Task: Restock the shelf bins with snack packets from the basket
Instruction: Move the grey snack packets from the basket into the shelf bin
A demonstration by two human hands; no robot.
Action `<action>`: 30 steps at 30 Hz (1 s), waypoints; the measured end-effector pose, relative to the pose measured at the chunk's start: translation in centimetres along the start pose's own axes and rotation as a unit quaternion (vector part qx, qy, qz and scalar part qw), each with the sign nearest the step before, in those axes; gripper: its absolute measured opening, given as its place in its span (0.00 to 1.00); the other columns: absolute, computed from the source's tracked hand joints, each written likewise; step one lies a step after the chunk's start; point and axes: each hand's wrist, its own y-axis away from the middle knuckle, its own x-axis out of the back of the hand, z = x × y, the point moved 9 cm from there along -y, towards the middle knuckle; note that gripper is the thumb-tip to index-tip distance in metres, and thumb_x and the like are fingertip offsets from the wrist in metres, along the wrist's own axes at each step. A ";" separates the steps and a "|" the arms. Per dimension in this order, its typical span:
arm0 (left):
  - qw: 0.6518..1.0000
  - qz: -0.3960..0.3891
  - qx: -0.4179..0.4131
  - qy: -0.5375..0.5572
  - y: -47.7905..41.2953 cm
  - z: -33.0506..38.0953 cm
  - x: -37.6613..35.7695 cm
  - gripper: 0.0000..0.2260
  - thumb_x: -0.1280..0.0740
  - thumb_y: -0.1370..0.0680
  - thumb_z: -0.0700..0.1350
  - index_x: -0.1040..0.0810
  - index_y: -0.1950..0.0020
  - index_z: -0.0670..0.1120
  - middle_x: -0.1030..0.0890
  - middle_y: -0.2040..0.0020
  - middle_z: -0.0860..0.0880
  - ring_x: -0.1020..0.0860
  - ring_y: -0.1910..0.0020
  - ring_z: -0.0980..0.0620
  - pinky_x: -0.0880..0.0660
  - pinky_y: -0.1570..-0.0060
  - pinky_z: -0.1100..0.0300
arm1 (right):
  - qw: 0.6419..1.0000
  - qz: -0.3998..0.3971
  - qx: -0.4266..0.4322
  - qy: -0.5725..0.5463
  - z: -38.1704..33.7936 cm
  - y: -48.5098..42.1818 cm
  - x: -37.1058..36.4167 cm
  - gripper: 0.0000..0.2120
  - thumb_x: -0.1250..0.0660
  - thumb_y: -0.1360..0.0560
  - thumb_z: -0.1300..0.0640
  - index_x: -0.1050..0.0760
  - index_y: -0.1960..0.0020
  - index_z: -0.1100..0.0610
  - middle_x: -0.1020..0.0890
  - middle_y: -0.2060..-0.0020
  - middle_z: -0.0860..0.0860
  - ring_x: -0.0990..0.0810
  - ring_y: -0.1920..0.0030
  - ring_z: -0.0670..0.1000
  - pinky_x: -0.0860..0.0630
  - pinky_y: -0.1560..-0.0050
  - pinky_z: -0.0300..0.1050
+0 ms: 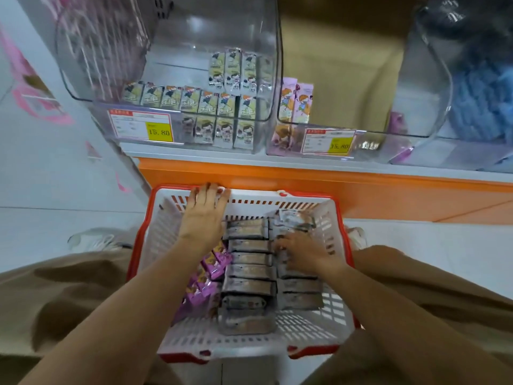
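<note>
The right hand (301, 255) is the nearer one, down in the basket (138, 245) on the right-hand column of grey snack packets (249, 273), its fingers (280, 244) bent onto the top ones, though blur hides whether they pinch any. The packets' long axes run 9 to 3 o'clock. The left hand (204, 215) lies with straight fingers over the far rim at 11 o'clock, and the shelf bins (172, 65) stand beyond at 12 o'clock.
</note>
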 end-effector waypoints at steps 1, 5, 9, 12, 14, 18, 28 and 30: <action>1.000 0.001 0.003 0.002 0.0 0.0 -0.1 0.36 0.36 0.24 0.50 0.49 0.20 0.47 0.43 0.23 0.41 0.46 0.24 0.40 0.51 0.24 0.44 | 1.000 0.005 0.000 -0.010 0.3 -0.1 -0.1 0.22 0.30 0.28 0.59 0.27 0.35 0.48 0.25 0.38 0.51 0.27 0.38 0.55 0.28 0.40 0.48; 0.999 0.020 0.005 0.034 0.0 0.0 1.1 0.33 0.34 0.25 0.50 0.42 0.22 0.47 0.39 0.27 0.41 0.41 0.27 0.40 0.44 0.26 0.45 | 0.991 0.065 -0.016 -0.117 0.4 0.0 2.3 0.23 0.32 0.27 0.61 0.29 0.34 0.48 0.24 0.44 0.49 0.24 0.47 0.51 0.25 0.49 0.46; 0.988 0.077 0.022 0.130 0.0 -0.2 3.8 0.18 0.34 0.24 0.47 0.27 0.35 0.46 0.30 0.38 0.44 0.33 0.39 0.44 0.33 0.39 0.49 | 0.940 0.168 -0.017 -0.297 -0.5 1.4 7.0 0.22 0.32 0.27 0.61 0.27 0.37 0.44 0.26 0.45 0.46 0.24 0.51 0.45 0.24 0.50 0.40; 0.938 -0.023 0.084 0.335 0.5 -0.3 4.0 0.14 0.41 0.18 0.50 0.25 0.37 0.46 0.23 0.41 0.42 0.25 0.46 0.43 0.29 0.46 0.52 | 0.887 0.225 0.009 -0.402 -2.1 2.9 10.0 0.19 0.34 0.27 0.64 0.24 0.44 0.42 0.26 0.40 0.47 0.24 0.44 0.44 0.26 0.51 0.31; 0.844 -0.161 0.142 0.491 2.1 0.6 2.9 0.19 0.47 0.16 0.55 0.27 0.34 0.46 0.20 0.45 0.44 0.22 0.51 0.45 0.28 0.52 0.55 | 0.854 0.270 0.035 -0.443 -3.3 4.0 12.0 0.20 0.35 0.27 0.68 0.24 0.48 0.43 0.24 0.41 0.49 0.24 0.44 0.44 0.27 0.51 0.31; 0.669 -0.218 0.173 0.689 4.8 1.1 3.3 0.18 0.44 0.17 0.59 0.31 0.37 0.46 0.16 0.49 0.41 0.17 0.55 0.45 0.22 0.46 0.51 | 0.817 0.313 0.068 -0.479 -5.2 6.2 14.7 0.18 0.37 0.27 0.72 0.23 0.47 0.50 0.22 0.46 0.51 0.24 0.55 0.43 0.27 0.58 0.36; 0.662 0.011 0.121 0.739 6.6 -4.9 11.2 0.14 0.30 0.22 0.48 0.25 0.45 0.39 0.19 0.63 0.46 0.22 0.67 0.51 0.22 0.61 0.59 | 0.860 0.321 0.156 -0.365 -11.5 10.2 18.2 0.07 0.28 0.25 0.61 0.23 0.49 0.58 0.22 0.58 0.47 0.21 0.58 0.49 0.22 0.56 0.46; 0.674 0.060 0.109 0.728 7.1 -6.1 13.1 0.12 0.30 0.23 0.50 0.27 0.48 0.43 0.20 0.63 0.47 0.23 0.67 0.52 0.23 0.64 0.62 | 0.860 0.337 0.174 -0.342 -12.9 10.8 19.7 0.07 0.27 0.25 0.60 0.23 0.49 0.57 0.21 0.58 0.49 0.21 0.57 0.53 0.21 0.56 0.48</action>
